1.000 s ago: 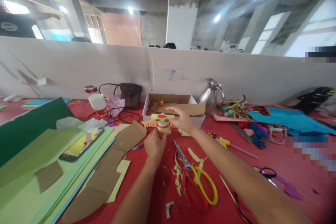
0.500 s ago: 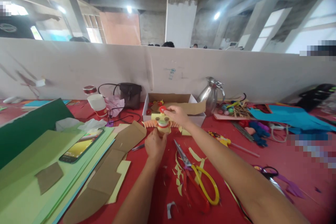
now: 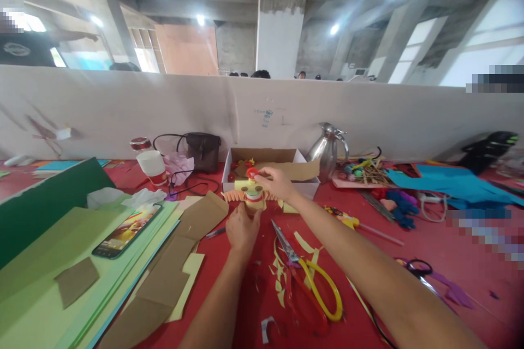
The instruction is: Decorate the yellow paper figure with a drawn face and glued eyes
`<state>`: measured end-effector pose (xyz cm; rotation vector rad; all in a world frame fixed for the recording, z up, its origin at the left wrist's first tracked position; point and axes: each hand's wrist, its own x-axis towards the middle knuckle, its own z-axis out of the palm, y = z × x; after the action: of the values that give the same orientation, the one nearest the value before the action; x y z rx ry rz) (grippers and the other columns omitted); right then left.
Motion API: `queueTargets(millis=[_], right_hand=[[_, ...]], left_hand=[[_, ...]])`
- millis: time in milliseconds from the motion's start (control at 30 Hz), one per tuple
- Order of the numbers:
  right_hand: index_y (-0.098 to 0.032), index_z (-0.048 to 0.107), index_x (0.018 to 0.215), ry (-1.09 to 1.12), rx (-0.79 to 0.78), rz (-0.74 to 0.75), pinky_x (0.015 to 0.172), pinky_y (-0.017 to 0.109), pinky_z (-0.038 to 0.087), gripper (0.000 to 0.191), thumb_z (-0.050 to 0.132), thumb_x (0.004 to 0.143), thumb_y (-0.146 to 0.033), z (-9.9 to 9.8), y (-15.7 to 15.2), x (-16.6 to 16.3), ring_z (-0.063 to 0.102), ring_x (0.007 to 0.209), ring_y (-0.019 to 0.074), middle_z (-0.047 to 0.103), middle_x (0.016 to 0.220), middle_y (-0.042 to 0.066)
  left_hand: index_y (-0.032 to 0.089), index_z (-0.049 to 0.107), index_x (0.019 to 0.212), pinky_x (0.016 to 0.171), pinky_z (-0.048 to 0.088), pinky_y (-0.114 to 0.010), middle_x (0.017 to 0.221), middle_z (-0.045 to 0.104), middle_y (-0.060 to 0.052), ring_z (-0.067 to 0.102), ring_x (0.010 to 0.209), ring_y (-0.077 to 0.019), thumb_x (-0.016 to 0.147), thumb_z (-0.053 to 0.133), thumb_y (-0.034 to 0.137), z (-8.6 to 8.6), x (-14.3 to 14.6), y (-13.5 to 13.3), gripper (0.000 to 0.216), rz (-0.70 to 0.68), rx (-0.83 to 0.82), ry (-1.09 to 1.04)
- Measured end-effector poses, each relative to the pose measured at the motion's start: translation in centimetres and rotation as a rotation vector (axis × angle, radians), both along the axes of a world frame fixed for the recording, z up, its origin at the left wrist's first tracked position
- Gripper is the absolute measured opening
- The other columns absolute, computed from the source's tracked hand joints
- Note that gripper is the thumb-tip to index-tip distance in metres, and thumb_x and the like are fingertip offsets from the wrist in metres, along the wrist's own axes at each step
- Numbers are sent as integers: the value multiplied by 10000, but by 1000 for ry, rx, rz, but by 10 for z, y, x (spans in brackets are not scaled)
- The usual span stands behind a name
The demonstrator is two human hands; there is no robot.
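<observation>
A small yellow paper figure [image 3: 254, 203], with orange fringed wings and two brown round spots, stands upright between my hands. My left hand [image 3: 242, 224] is closed around its lower part from the near side. With finger and thumb, my right hand [image 3: 275, 181] grips the red round piece [image 3: 252, 173] on top of the figure. Just behind is a white open box [image 3: 270, 191] holding a strip of cardboard and small red and yellow bits. Scissors [image 3: 303, 264] with yellow and red handles lie open near my right forearm, among yellow paper scraps [image 3: 280, 279].
Cardboard pieces [image 3: 164, 267], green paper sheets [image 3: 41, 267] and a lit phone [image 3: 127, 230] lie on the left. A paper cup [image 3: 151, 166], a dark bag [image 3: 203, 151] and a metal jug [image 3: 326, 147] stand behind. A yellow glue gun [image 3: 347, 221] and blue sheets [image 3: 450, 182] are to the right.
Both hands keep their hold on the paper figure, almost unmoved. The red piece on top has turned or tilted slightly. The whole view has shifted a little, and the phone's picture differs.
</observation>
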<state>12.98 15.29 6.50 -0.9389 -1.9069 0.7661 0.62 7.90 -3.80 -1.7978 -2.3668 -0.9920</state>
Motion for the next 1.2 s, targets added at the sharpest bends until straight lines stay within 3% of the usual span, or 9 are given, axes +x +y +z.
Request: queueTargets(millis=[433, 700, 800, 967, 1100, 1200], right_hand=[[-201, 682, 927, 12, 81, -55, 897, 367, 480, 231, 582, 859, -398, -13, -5, 14, 665, 965, 218, 729, 988, 57], [-211, 672, 1040, 195, 91, -283, 953, 398, 442, 269, 592, 840, -371, -14, -26, 30, 611, 1093, 249, 699, 1109, 73], [-212, 672, 1028, 333, 21, -375, 905, 385, 457, 259, 608, 811, -338, -16, -50, 37, 604, 1080, 251, 688, 1117, 76], [-215, 665, 961, 490, -163, -389, 905, 361, 451, 211, 615, 769, -286, -32, -93, 41, 597, 1046, 225, 676, 1066, 59], [-229, 637, 1013, 561, -273, -403, 925, 363, 454, 286, 629, 728, -256, -50, -111, 38, 596, 1030, 212, 659, 1109, 50], [-221, 637, 1000, 603, -346, -392, 914, 354, 465, 293, 637, 709, -255, -61, -119, 36, 606, 1010, 213, 666, 1097, 53]], left_hand=[[169, 615, 1185, 696, 441, -317, 1032, 722, -129, 677, 948, -281, 836, 618, 503, 3, -3, 0, 483, -12, -35, -71], [154, 614, 1191, 711, 458, -330, 1032, 722, -139, 675, 970, -294, 836, 622, 503, 1, -4, 0, 498, -26, -35, -91], [153, 605, 1215, 729, 469, -334, 1049, 718, -142, 675, 975, -291, 836, 626, 505, 1, -5, 1, 518, -34, -35, -93], [138, 588, 1247, 819, 471, -323, 1130, 698, -156, 655, 1056, -281, 814, 675, 470, 4, -7, 0, 552, -38, -75, -97], [140, 573, 1259, 812, 464, -322, 1141, 693, -156, 654, 1050, -282, 797, 703, 457, 12, -11, -6, 575, -18, -144, -80], [160, 608, 1180, 777, 448, -305, 1119, 698, -133, 656, 1021, -265, 797, 709, 356, 22, -19, -12, 442, -9, -173, -55]])
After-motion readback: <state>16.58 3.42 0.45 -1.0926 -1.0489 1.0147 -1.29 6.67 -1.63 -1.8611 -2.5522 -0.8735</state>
